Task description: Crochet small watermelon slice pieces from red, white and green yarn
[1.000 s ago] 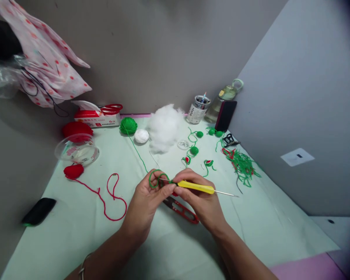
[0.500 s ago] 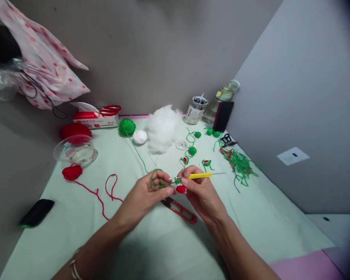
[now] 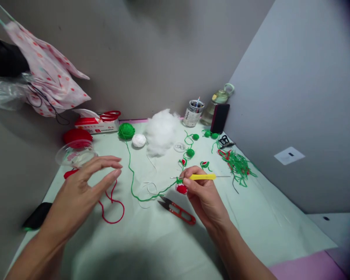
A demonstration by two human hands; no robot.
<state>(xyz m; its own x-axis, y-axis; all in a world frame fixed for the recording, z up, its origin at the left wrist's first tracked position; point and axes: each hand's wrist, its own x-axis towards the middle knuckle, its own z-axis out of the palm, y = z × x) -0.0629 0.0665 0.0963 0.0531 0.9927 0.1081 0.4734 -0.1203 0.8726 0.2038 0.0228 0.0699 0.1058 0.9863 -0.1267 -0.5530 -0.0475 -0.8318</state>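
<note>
Pinched in my right hand (image 3: 202, 192) is a crochet hook (image 3: 202, 177) with a yellow handle, its metal tip pointing left. Below the tip hangs a small red, white and green crochet piece (image 3: 181, 188), held by the same fingers. Green yarn (image 3: 132, 182) runs from this piece across the cloth to a green yarn ball (image 3: 126, 131). My left hand (image 3: 84, 186) is raised at the left with fingers apart and nothing in them, above a loop of red yarn (image 3: 123, 212). Thread snips (image 3: 179, 212) with a red handle lie just below the crochet piece.
White stuffing (image 3: 162, 132) and a white yarn ball (image 3: 139, 140) sit at the back. Green and red yarn scraps (image 3: 239, 165) lie at the right, near a phone (image 3: 220, 119) and a bottle (image 3: 220, 97). A tissue box (image 3: 97, 125) stands at the back left.
My left hand has let go of the crochet piece and the green yarn and moved left, opening. The green yarn now lies slack on the cloth. My right hand stays nearly in place.
</note>
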